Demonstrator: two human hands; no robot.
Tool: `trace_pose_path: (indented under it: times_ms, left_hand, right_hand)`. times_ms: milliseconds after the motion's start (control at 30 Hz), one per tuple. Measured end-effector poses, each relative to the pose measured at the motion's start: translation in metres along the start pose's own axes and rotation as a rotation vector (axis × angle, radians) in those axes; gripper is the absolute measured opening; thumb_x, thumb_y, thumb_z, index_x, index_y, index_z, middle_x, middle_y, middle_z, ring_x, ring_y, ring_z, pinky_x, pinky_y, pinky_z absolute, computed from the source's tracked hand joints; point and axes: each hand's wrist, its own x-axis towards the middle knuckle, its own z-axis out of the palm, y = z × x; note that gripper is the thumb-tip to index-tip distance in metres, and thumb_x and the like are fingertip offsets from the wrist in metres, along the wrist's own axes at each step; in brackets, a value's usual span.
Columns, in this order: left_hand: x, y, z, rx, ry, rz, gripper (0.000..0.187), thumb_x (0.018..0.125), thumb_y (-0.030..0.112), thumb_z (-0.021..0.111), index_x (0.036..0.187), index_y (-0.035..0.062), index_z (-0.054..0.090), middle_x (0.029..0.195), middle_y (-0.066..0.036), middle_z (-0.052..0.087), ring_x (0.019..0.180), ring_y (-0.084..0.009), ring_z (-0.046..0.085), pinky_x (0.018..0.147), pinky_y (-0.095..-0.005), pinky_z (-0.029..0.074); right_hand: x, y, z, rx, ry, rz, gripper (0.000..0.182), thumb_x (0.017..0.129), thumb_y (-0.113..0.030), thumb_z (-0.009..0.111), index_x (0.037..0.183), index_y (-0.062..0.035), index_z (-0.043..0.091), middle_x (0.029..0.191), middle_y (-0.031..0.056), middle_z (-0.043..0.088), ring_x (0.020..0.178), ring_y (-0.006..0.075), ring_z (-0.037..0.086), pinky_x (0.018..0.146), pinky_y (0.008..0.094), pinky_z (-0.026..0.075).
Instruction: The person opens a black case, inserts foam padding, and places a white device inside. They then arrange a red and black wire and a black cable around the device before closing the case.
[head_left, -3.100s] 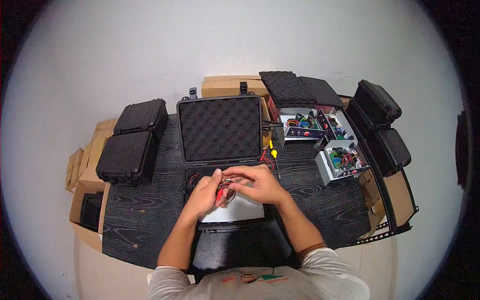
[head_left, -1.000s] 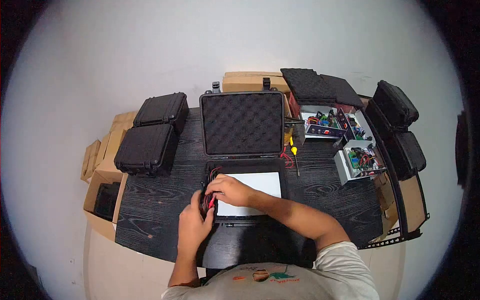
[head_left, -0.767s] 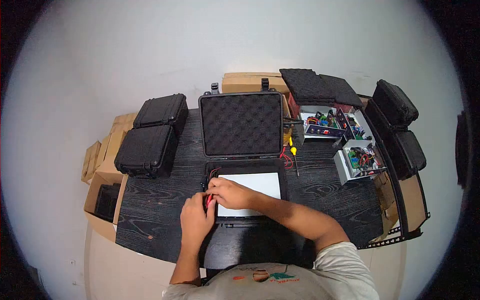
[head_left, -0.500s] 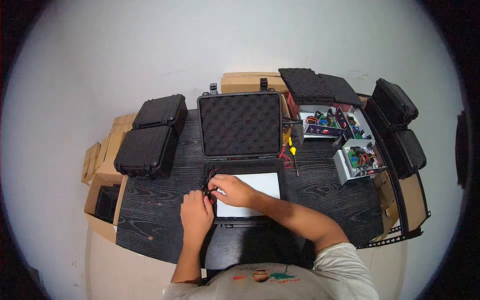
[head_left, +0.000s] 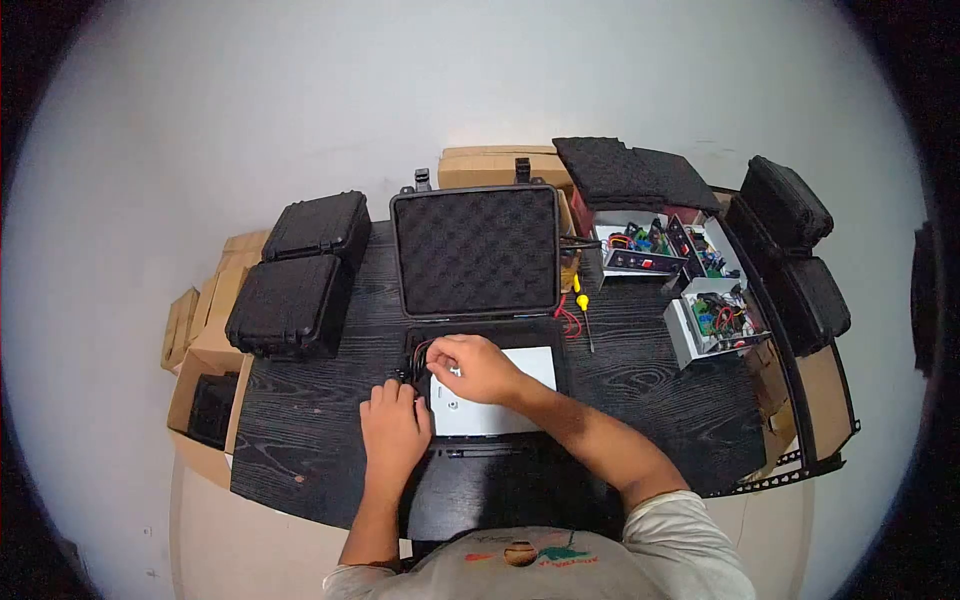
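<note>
A black hard case stands open in front of me, its lid (head_left: pixel 476 255) lined with egg-crate foam. In its base lies a white panel (head_left: pixel 495 410) with small holes or fittings, partly covered by my right hand (head_left: pixel 472 370). Dark cables (head_left: pixel 420 358) are bunched in the gap at the panel's left. My right hand's fingers are curled and pinched at these cables, above the panel's upper left corner. My left hand (head_left: pixel 393 420) rests over the case's left rim, fingers bent together on the lower part of the cables; its fingertips are partly hidden.
A yellow-handled screwdriver (head_left: pixel 584 303) and red wires (head_left: pixel 571 325) lie right of the case. Several white boxes of electronics (head_left: pixel 700 345) stand farther right, with foam sheets (head_left: pixel 635 170) behind. Closed black cases (head_left: pixel 283 305) stand at both sides. A cardboard box (head_left: pixel 210 400) sits at left.
My right hand has moved up and away from my left hand, uncovering part of the white panel. My left hand stays at the case's left rim.
</note>
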Motion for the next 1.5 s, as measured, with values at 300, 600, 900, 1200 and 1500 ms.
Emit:
trace_pose_path:
  times_ms: [300, 600, 900, 1200, 1500]
  left_hand:
    - [0.004, 0.005, 0.011, -0.019, 0.049, -0.013, 0.011, 0.087, 0.011, 0.062, 0.093, 0.0022, 0.059, 0.097, -0.016, 0.056, 0.097, -0.0363, 0.054, 0.085, -0.05, 0.041]
    - [0.004, 0.002, 0.015, -0.013, 0.055, -0.019, 0.02, 0.083, 0.011, 0.064, 0.101, 0.0041, 0.057, 0.097, -0.014, 0.057, 0.1, -0.0343, 0.054, 0.092, -0.0528, 0.038]
    - [0.009, 0.007, 0.02, 0.059, 0.051, 0.059, 0.027, 0.083, 0.009, 0.065, 0.109, 0.0045, 0.057, 0.103, -0.013, 0.057, 0.104, -0.033, 0.055, 0.097, -0.0553, 0.036]
    - [0.007, 0.007, 0.029, 0.08, -0.016, -0.06, 0.028, 0.085, 0.01, 0.062, 0.112, 0.0043, 0.058, 0.111, -0.014, 0.056, 0.111, -0.0346, 0.053, 0.098, -0.0575, 0.035]
    - [0.013, 0.011, 0.023, 0.064, -0.063, -0.078, 0.036, 0.091, 0.018, 0.059, 0.123, 0.0002, 0.055, 0.126, -0.022, 0.051, 0.123, -0.0397, 0.047, 0.104, -0.0597, 0.033]
  right_hand:
    - [-0.002, 0.003, 0.0, -0.022, -0.022, -0.029, 0.013, 0.091, -0.014, 0.07, 0.096, -0.0026, 0.068, 0.085, 0.0125, 0.07, 0.079, 0.028, 0.07, 0.072, 0.0391, 0.055]
    - [-0.003, 0.0, -0.003, 0.013, -0.087, -0.029, 0.013, 0.091, -0.014, 0.071, 0.096, -0.0021, 0.067, 0.084, 0.0119, 0.069, 0.076, 0.0274, 0.069, 0.069, 0.039, 0.054]
    - [-0.005, -0.009, -0.009, 0.046, -0.134, -0.018, 0.014, 0.092, -0.015, 0.066, 0.095, -0.002, 0.066, 0.088, 0.0151, 0.071, 0.082, 0.0348, 0.07, 0.075, 0.0445, 0.054]
    - [-0.009, -0.009, -0.012, 0.058, -0.136, -0.035, 0.012, 0.091, -0.015, 0.065, 0.092, -0.0026, 0.067, 0.085, 0.0149, 0.071, 0.08, 0.0349, 0.07, 0.072, 0.0453, 0.053]
    - [-0.01, -0.005, -0.016, 0.07, -0.156, -0.035, 0.014, 0.091, -0.017, 0.067, 0.092, -0.0028, 0.067, 0.081, 0.0138, 0.07, 0.075, 0.0338, 0.069, 0.069, 0.0441, 0.052]
